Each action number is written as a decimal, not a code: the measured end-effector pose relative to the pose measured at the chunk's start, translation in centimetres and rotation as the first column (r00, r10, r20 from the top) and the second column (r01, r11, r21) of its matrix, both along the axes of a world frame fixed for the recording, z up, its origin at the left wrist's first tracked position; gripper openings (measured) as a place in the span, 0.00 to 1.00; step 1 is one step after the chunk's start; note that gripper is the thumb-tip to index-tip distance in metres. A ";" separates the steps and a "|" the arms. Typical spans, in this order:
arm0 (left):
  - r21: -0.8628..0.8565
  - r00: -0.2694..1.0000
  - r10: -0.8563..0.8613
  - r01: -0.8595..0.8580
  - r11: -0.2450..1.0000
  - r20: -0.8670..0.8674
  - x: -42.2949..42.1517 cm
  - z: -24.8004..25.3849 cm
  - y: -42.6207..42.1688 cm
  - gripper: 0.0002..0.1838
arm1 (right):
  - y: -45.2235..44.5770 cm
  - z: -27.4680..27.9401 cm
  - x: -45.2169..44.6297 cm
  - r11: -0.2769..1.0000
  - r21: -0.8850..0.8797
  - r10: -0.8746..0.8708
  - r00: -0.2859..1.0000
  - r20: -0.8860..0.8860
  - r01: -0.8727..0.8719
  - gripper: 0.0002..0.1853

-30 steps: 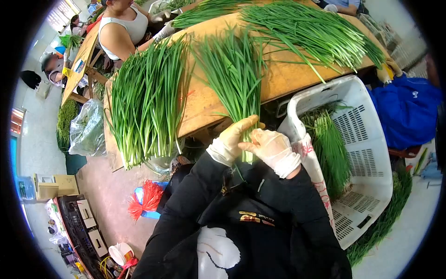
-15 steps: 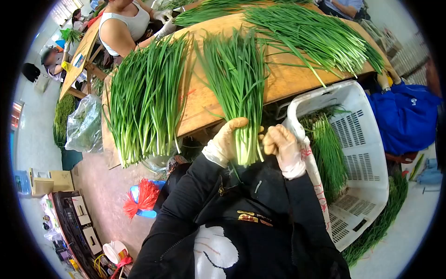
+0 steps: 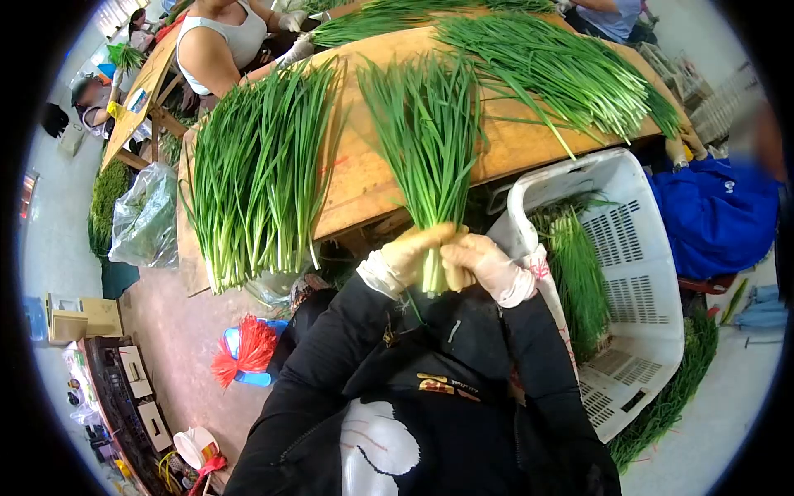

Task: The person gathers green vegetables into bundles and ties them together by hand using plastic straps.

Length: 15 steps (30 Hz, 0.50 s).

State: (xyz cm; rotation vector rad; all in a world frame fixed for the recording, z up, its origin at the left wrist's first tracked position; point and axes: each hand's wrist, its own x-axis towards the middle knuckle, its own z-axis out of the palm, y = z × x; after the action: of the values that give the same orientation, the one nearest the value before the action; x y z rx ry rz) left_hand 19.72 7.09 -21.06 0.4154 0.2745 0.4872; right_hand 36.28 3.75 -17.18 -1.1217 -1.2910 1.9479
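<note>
A bunch of garlic chives [image 3: 426,157] stands in front of me, leaves fanned out over the table edge and pale stem ends pointing at my chest. My gloved left hand [image 3: 405,256] is wrapped around its stems from the left, thumb across the front. From the right, my gloved right hand [image 3: 486,266] closes on the same stems, its fingers meeting the left thumb. Part of the fingers is hidden behind the stems. Just left of the bunch, a wide row of garlic chives [image 3: 256,178] lies on the wooden table [image 3: 351,194], stem ends over its edge.
At my right is a white plastic crate [image 3: 637,289] with more chives inside. Another chive pile [image 3: 554,74] lies at the table's far right. Red ties [image 3: 246,350] sit on a blue stool at lower left. A person in a white top [image 3: 222,50] works across the table.
My right hand has moved left onto the stems and now grips them beside my left hand. The bunch's stem ends are drawn closer together.
</note>
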 end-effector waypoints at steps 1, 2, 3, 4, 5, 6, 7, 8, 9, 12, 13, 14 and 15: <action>0.079 0.991 0.037 -0.027 0.997 -0.127 -0.3 0.2 -0.2 0.24 | -0.2 -1.0 -0.4 0.976 -0.133 -0.204 0.940 -0.274 0.173 0.13; 0.176 0.982 0.143 -0.120 0.977 -0.124 0.0 1.4 -0.6 0.24 | 0.2 -3.2 0.1 0.973 -0.109 -0.231 0.854 -0.466 0.204 0.12; 0.167 0.984 0.134 -0.113 0.980 -0.121 -0.1 0.9 -0.6 0.24 | 0.5 -3.1 0.4 0.987 -0.034 -0.156 0.912 -0.380 0.154 0.11; 0.157 0.985 0.125 -0.106 0.982 -0.118 -0.2 0.5 -0.5 0.24 | 0.7 -2.7 0.7 0.992 0.005 -0.117 0.936 -0.333 0.125 0.10; 0.176 0.991 0.073 -0.052 0.983 -0.116 -0.5 0.8 -0.3 0.23 | 0.9 -1.8 0.8 0.995 0.045 -0.078 0.955 -0.285 0.094 0.09; 0.155 0.986 0.146 -0.132 0.979 -0.081 -0.1 0.8 -0.5 0.24 | 0.8 1.8 0.6 0.990 0.110 -0.093 0.996 -0.007 0.094 0.07; 0.161 0.990 0.113 -0.098 0.982 -0.081 -0.5 0.3 -0.4 0.25 | 1.0 2.9 1.5 0.936 0.339 -0.104 0.994 0.020 0.091 0.07; 0.166 0.994 0.077 -0.063 0.984 -0.079 -0.9 0.0 -0.2 0.26 | 1.2 4.0 2.5 0.822 0.562 -0.151 0.987 0.058 0.093 0.07; 0.187 0.976 0.138 -0.106 0.977 -0.167 -0.6 2.1 -0.7 0.29 | 1.4 5.1 3.4 0.665 0.740 -0.233 0.969 0.079 0.099 0.08; 0.177 0.978 0.139 -0.111 0.978 -0.153 -1.4 1.1 -0.6 0.38 | -0.9 11.5 13.3 0.411 0.912 0.102 0.994 -0.041 -0.005 0.13; 0.178 0.978 0.134 -0.105 0.979 -0.161 -1.7 0.9 -0.5 0.40 | -2.7 12.6 16.1 0.616 0.759 0.369 0.774 -0.515 0.212 0.13; 0.181 0.978 0.139 -0.110 0.977 -0.157 -2.1 0.6 -0.5 0.40 | -4.0 12.6 16.4 0.735 0.629 0.417 0.562 -0.715 0.254 0.13; 0.101 0.991 0.125 -0.119 0.988 -0.051 -2.5 0.3 -0.4 0.39 | -5.3 12.9 16.3 0.830 0.502 0.427 0.301 -0.853 0.245 0.13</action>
State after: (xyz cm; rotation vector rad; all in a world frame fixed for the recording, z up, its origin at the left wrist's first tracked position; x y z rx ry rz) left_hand 17.26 6.68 -20.79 0.5102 0.3334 0.6110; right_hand 52.58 -1.51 -4.24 0.5122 -1.0213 1.5777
